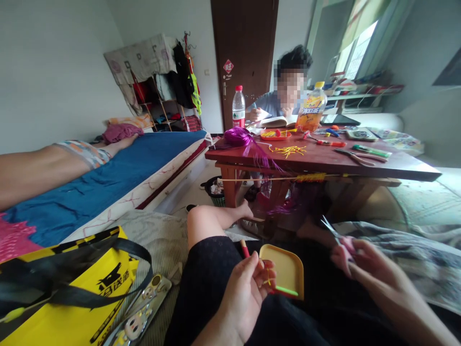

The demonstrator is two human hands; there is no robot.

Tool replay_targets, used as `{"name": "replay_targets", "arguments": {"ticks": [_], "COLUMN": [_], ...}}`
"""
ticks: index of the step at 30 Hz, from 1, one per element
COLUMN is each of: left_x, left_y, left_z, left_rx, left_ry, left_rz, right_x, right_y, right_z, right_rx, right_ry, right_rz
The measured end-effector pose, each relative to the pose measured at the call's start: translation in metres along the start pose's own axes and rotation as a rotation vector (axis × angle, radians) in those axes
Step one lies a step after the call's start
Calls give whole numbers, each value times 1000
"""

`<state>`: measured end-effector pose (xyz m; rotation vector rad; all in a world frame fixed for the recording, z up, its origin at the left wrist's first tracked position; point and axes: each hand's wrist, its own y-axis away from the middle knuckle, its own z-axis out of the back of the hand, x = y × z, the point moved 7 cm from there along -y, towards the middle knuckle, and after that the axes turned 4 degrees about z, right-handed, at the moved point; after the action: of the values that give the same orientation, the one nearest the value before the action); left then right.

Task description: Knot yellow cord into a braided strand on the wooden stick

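My left hand point(247, 290) is closed, with its fingers curled around a red stick with a tan end point(245, 248). A small, thin yellow piece point(268, 277) shows at its fingertips. My right hand point(374, 264) grips scissors point(335, 231) by their pink handles, the blades parted and pointing up and left, apart from the left hand. On my lap lies a yellow tray point(284, 264), partly behind the left hand. A bright green stick point(287, 290) lies across its near edge. My fingers hide part of what the left hand holds.
Ahead stands a dark red table point(324, 161) with yellow strips point(291, 150), pliers point(356, 157), purple tinsel point(239, 138) and two bottles. A person point(264, 108) sits behind it with a book. To the left are a yellow bag point(82, 298) and a bed with someone's bare legs.
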<state>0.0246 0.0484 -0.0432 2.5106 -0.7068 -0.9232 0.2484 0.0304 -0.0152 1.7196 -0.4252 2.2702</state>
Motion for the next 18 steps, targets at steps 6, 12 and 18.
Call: {"name": "replay_targets", "arguments": {"ticks": [6,12,18], "left_x": [10,15,17], "left_y": [5,7,7], "left_z": [-11,-12,-16], "left_rx": [127,167,234], "left_ry": [-76,-107,-80], "left_rz": [46,99,142], "right_x": [47,31,11], "right_y": [36,33,37], "right_z": [-102,-109,-121], "right_rx": [263,335,317], "right_ry": [-559,-658,-852], "right_rz": [-53,-104,-281]}}
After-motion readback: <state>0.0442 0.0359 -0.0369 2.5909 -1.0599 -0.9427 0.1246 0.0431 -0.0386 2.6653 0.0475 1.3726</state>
